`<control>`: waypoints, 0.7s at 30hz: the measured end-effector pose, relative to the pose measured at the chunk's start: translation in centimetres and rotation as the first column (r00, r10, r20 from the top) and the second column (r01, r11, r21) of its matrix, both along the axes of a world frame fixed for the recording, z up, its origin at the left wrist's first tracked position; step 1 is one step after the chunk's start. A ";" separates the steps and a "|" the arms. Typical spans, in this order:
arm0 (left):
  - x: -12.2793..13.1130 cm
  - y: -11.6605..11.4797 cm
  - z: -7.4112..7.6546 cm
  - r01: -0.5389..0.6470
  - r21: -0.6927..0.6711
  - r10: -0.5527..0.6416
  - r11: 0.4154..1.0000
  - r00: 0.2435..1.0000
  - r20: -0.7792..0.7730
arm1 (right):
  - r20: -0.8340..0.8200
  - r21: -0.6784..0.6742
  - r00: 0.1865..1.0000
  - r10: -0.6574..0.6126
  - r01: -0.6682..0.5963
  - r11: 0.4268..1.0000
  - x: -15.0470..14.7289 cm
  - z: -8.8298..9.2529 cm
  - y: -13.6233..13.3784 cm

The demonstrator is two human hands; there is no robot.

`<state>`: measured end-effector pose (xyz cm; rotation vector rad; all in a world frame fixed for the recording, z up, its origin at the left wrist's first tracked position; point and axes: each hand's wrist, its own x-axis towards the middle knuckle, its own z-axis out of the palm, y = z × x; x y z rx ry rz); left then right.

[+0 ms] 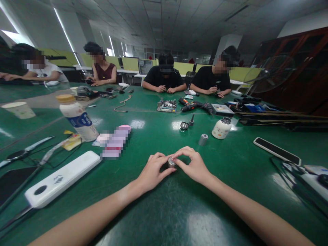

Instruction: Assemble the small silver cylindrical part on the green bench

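On the near part of the green table [164, 218], both forearms reached in from the lower edge. The left hand [153, 171] was pinching a small metal cylinder [172, 163] at its side, between thumb and forefinger. The right hand [193, 165] was curled in a loop, its thumb and forefinger closed on the cylinder's top. The cylinder stood roughly upright between the two hands, at the fingertips and clear of both palms; whether its base touched the table could not be determined.

As to progress, handling of this cylinder was judged under way, not finished, since both hands were engaged on it. No joining of other parts to it was observed. A white power strip [64, 179] lay to the left and a phone [277, 151] to the right.

Beyond the right hand, a second metal cylinder [203, 139] stood apart, untouched. Farther out were a white jar [221, 128], a metal cup [184, 125] and a dark fitting [192, 120], all separate. Power drills [189, 106] and a circuit board [166, 105] lay behind these; four people sat along the far side.
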<state>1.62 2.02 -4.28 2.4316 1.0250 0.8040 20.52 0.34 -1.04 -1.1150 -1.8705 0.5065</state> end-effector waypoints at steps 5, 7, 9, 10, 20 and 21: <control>0.0 -0.1 -0.1 -0.012 0.006 0.012 1.000 1.000 -0.011 | 0.000 -0.008 1.000 0.016 -0.016 1.000 -0.1 -0.2 0.0; 0.0 -0.1 -0.1 -0.016 0.011 0.016 1.000 1.000 -0.015 | -0.001 -0.003 1.000 0.005 -0.005 1.000 -0.2 -0.3 0.0; 0.1 -0.1 0.0 -0.015 0.012 0.015 1.000 1.000 -0.020 | -0.028 0.012 0.999 -0.043 0.044 0.999 -0.1 -0.4 0.0; 0.1 -0.1 0.0 -0.013 0.009 0.013 1.000 1.000 -0.023 | -0.054 0.017 0.996 -0.076 0.077 0.997 0.0 -0.4 0.1; -0.1 0.0 -0.2 -0.001 0.007 0.001 1.000 1.000 -0.012 | -0.025 0.046 0.999 -0.029 0.031 0.998 -0.1 -0.4 -0.1; 0.0 0.0 -0.2 -0.001 0.006 0.001 1.000 1.000 -0.012 | -0.028 0.043 0.999 -0.026 0.027 0.999 -0.2 -0.5 -0.1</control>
